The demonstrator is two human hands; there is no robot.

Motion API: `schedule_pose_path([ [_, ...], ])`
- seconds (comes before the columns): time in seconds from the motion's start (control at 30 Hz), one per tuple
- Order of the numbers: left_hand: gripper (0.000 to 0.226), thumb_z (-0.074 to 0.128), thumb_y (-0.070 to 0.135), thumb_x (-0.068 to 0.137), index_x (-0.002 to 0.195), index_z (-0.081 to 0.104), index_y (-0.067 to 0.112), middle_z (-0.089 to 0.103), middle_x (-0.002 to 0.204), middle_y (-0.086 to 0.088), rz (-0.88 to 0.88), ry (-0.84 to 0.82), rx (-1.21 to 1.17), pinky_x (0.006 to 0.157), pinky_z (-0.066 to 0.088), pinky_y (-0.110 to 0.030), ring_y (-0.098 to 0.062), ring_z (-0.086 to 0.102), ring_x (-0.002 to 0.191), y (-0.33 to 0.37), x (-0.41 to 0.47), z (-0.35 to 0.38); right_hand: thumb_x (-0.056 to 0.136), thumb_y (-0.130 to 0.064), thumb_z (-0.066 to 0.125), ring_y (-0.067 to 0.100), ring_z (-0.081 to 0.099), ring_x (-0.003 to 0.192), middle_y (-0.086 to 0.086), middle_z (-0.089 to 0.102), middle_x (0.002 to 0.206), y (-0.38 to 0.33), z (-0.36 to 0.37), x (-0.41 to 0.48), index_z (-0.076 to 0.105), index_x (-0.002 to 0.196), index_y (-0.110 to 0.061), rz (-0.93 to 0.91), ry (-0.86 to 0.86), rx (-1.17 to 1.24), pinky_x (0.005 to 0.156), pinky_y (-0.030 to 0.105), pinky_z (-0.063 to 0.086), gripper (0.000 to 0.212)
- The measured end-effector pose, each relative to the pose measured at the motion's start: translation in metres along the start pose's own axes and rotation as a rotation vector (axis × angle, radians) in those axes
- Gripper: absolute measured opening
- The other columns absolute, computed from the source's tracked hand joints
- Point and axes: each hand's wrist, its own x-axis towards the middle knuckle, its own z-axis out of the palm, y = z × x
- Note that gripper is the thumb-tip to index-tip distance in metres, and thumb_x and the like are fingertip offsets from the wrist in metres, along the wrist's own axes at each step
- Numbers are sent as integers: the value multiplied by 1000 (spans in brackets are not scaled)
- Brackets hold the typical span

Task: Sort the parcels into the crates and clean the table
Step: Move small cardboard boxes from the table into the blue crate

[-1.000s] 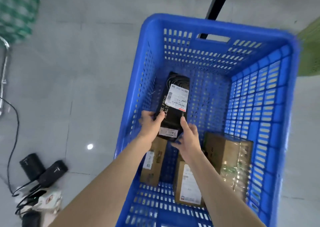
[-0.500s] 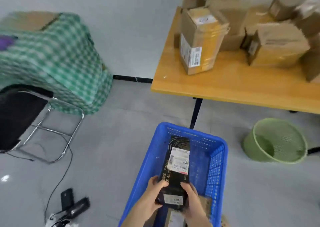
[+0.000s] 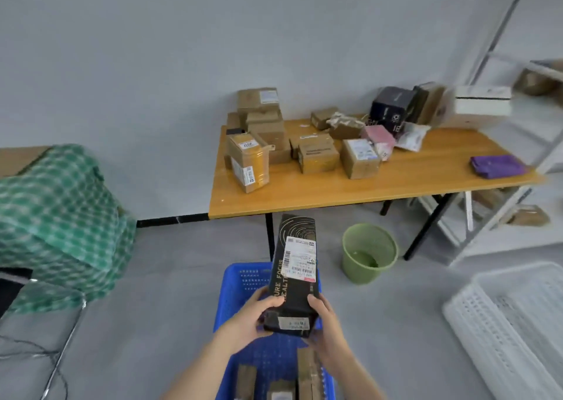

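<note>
The black parcel stands nearly upright in the air, tipped a little away from us, with its white shipping label facing the camera. We take it that it is held this way so the label can be read before a crate is chosen. It hangs above the far end of the blue crate, touching neither crate nor floor. Both hands grip its lower end. The left hand has its fingers curled round the left edge, and the right hand clamps the right edge with the thumb on the front face. 2 hands at the base keep a long, narrow box from swinging.

Inside the blue crate, below the wrists, lie at least 3 brown parcels, so sorting is under way. A white crate sits on the floor to the right, well apart, and we judge that the label decides between the 2. Beyond, the table carries a heap of cardboard boxes along its back half and a purple packet near its right end, so most of the task lies ahead. A green bin stands by the table's front edge, between the crates, probably for scraps once the table gets cleaned.
</note>
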Motion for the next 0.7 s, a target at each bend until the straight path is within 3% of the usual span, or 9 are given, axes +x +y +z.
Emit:
schedule_pose_path([
  [0.1,75,83,33,60,126,48,28,66,114,-12,5,-105,87,81,55,-37,-25,64,104,19,-16,40,82,-23,68,25,66,88,8,70,101,-27,-19,-39,58,116,-16,-90,57,33,53,27,54,37],
  [0.2,83,81,36,51,126,47,33,65,117,-12,15,-177,144,89,52,-42,-29,62,109,28,-23,79,91,-26,56,23,65,93,3,70,106,-48,-46,-59,58,119,-25,-131,130,39,61,28,53,27],
  [0.33,67,75,22,69,124,42,43,61,119,-14,18,-261,165,72,54,-37,-33,60,108,35,-19,131,90,-28,54,22,62,92,0,69,108,-75,-90,-71,58,119,-34,-155,217,20,72,31,48,29],
  [0.6,64,66,34,63,122,47,46,59,121,-9,25,-325,359,96,46,-45,-31,53,115,53,32,284,73,-44,69,29,63,97,4,63,118,-144,-219,-86,56,116,-23,-137,278,93,76,36,51,49],
  [0.7,53,60,32,74,123,47,46,59,121,-6,18,-357,412,90,46,-40,-28,52,117,57,56,359,71,-49,70,28,63,99,4,64,115,-178,-281,-88,57,117,-20,-123,302,123,75,36,51,56],
])
